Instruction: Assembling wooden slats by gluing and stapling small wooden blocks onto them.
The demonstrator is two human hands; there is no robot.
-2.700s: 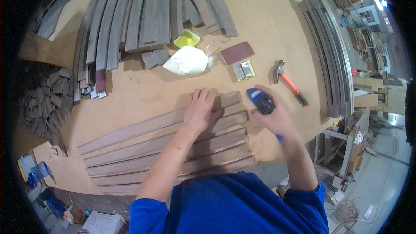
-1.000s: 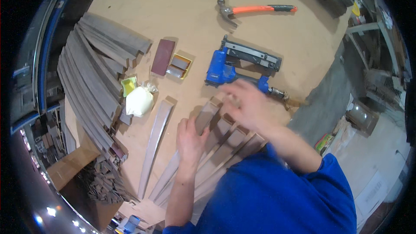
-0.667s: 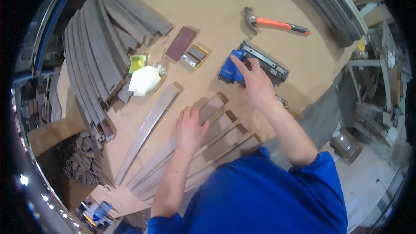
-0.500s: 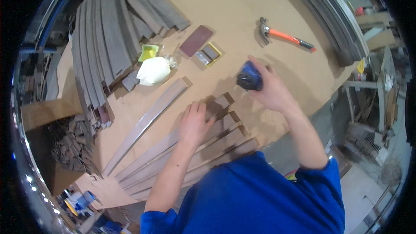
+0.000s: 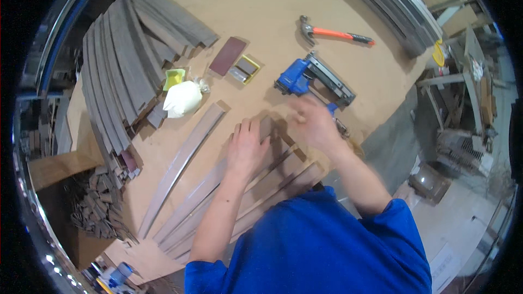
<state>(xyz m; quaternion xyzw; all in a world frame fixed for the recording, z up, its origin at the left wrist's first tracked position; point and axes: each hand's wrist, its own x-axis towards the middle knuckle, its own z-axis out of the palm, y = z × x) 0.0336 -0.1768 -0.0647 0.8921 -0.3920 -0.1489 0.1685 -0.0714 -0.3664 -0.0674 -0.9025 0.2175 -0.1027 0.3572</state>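
In the head view, your left hand (image 5: pixel 246 149) is bent over the end of a brown strip (image 5: pixel 204 182), fingers on one side and thumb on the other, gripping it. The strip runs from there toward seven o'clock, beside similar ones. Your right hand (image 5: pixel 313 122), at your left's two o'clock, is blurred and partly curled; you cannot tell how far it is open or whether it holds anything. The blue nail gun (image 5: pixel 296 78) lies just past it toward eleven.

Beneath everything spreads a tan tabletop (image 5: pixel 256 0). From its centre, a hammer (image 5: pixel 332 34) lies toward one o'clock, a white bag (image 5: pixel 182 99) at nine, grey slats (image 5: pixel 122 60) toward ten and a dark stack (image 5: pixel 392 16) toward two. Offcuts (image 5: pixel 95 204) heap at eight. Around the room, grey floor (image 5: pixel 392 125) shows toward four, with a wooden stand (image 5: pixel 447 80) at three.
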